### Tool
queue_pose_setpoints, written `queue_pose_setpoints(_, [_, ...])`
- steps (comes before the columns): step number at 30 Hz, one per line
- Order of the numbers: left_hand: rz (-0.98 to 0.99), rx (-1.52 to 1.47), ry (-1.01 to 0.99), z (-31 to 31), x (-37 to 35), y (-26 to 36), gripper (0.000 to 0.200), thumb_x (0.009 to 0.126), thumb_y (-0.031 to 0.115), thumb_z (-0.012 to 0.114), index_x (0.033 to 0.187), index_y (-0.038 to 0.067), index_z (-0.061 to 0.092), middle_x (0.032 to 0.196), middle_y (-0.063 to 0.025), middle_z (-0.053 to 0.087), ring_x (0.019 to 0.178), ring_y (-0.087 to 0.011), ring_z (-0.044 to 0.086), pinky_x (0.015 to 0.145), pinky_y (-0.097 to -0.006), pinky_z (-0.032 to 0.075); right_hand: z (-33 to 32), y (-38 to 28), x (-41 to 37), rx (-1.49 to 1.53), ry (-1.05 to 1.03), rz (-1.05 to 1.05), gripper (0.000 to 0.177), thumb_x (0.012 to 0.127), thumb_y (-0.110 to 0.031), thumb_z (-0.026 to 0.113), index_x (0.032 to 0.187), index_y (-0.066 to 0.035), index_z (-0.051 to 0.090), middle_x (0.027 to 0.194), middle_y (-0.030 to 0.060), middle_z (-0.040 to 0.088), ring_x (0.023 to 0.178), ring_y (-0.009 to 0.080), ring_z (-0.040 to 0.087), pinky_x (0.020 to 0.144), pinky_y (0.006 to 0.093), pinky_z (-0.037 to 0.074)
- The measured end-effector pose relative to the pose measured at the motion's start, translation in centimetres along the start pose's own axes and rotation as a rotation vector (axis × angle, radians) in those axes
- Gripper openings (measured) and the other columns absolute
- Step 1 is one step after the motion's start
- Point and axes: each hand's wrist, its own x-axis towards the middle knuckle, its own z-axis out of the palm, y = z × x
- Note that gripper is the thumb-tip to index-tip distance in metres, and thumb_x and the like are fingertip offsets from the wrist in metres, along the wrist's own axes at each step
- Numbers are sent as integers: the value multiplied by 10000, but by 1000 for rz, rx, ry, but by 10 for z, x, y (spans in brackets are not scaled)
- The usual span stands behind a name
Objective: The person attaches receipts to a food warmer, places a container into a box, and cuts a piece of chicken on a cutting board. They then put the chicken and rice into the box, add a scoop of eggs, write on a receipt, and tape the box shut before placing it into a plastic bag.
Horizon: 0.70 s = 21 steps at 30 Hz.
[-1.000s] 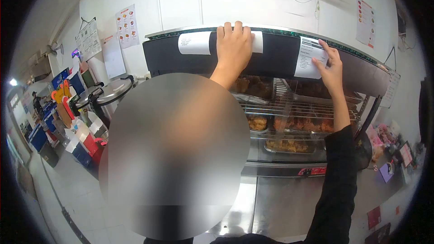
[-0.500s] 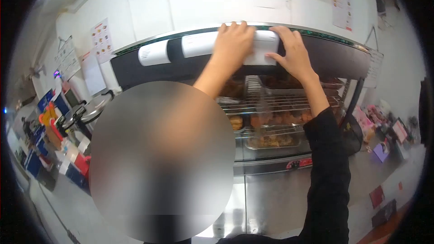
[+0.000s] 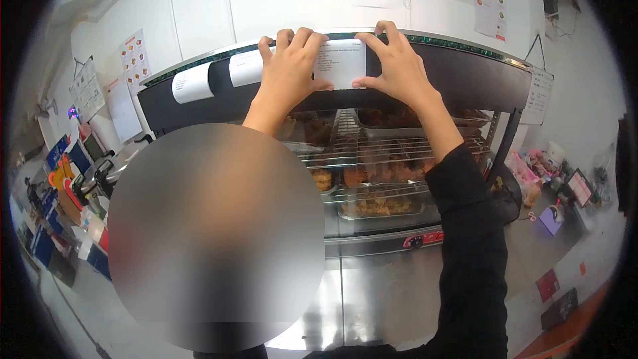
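Note:
A white printed paper slip (image 3: pixel 339 65) lies against the dark top panel of a food display cabinet (image 3: pixel 458 78). My left hand (image 3: pixel 290 66) holds its left edge, with the fingertips at the top and the thumb lower down. At the right edge my right hand (image 3: pixel 397 66) pinches the same slip between fingers and thumb. Two more slips hang to the left: one (image 3: pixel 244 69) partly behind my left hand, the other (image 3: pixel 193 84) farther left with a curled edge. A blurred round patch hides part of my left arm.
Below the panel, wire shelves (image 3: pixel 399 149) and a foil tray of food (image 3: pixel 380 208) show inside the cabinet. Posters (image 3: pixel 490 5) hang on the wall. Cluttered items stand at the left, and pink bags (image 3: pixel 525 176) at the right.
My left hand has moved left along the slip to its left edge, and the printed slip now lies flatter and is readable. The whole view has shifted slightly.

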Motion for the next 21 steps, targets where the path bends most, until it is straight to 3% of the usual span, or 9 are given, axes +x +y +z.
queue_pose_setpoints(8, [-61, 6, -45, -7, -4, 7, 763, 491, 341, 772, 1167, 199, 449, 1113, -36, 464, 1090, -255, 378, 883, -492, 231, -3, -6, -4, 69, -9, 3, 688, 530, -254, 769, 1143, -190, 464, 1127, 114, 385, 1002, 282, 440, 778, 376, 467])
queue_pose_setpoints(12, [-67, -43, 180, -43, -31, 17, 703, 545, 428, 709, 1163, 193, 472, 1122, -41, 483, 1079, -254, 395, 884, -440, 244, -12, -13, -7, 84, -99, 71, 779, 521, -209, 775, 1206, -214, 404, 1195, 142, 333, 1044, 310, 408, 803, 395, 455])
queue_pose_setpoints(15, [-38, -131, 213, -75, -79, 22, 558, 619, 372, 690, 1092, 124, 526, 1052, -59, 524, 1018, -252, 443, 871, -388, 278, -27, -34, -27, 219, -12, 235, 861, 506, -201, 783, 1250, -229, 350, 1227, 164, 283, 1063, 341, 387, 841, 414, 430])
queue_pose_setpoints(18, [-92, -298, 137, -110, -144, 20, 434, 681, 282, 673, 1034, 62, 549, 1004, -91, 539, 978, -259, 474, 852, -351, 306, -35, -78, -55, 616, 240, 231, 866, 541, -203, 775, 1273, -144, 314, 1203, 151, 285, 1012, 286, 407, 825, 374, 396])
queue_pose_setpoints(20, [-201, -500, 116, -126, -194, 12, 397, 677, 208, 661, 1035, 76, 549, 1030, -80, 535, 980, -263, 455, 860, -372, 298, -25, -134, -76, 823, 448, 251, 659, 613, -160, 727, 1174, -71, 393, 1138, 117, 367, 893, 176, 448, 673, 273, 410])
queue_pose_setpoints(21, [-255, -534, 97, -132, -223, 1, 451, 697, 265, 640, 1080, 63, 515, 1075, -100, 512, 1002, -265, 449, 874, -380, 294, -12, -171, -88, 1169, 524, 253, 527, 661, -132, 650, 1126, -42, 418, 1110, 118, 394, 885, 170, 457, 665, 262, 411])
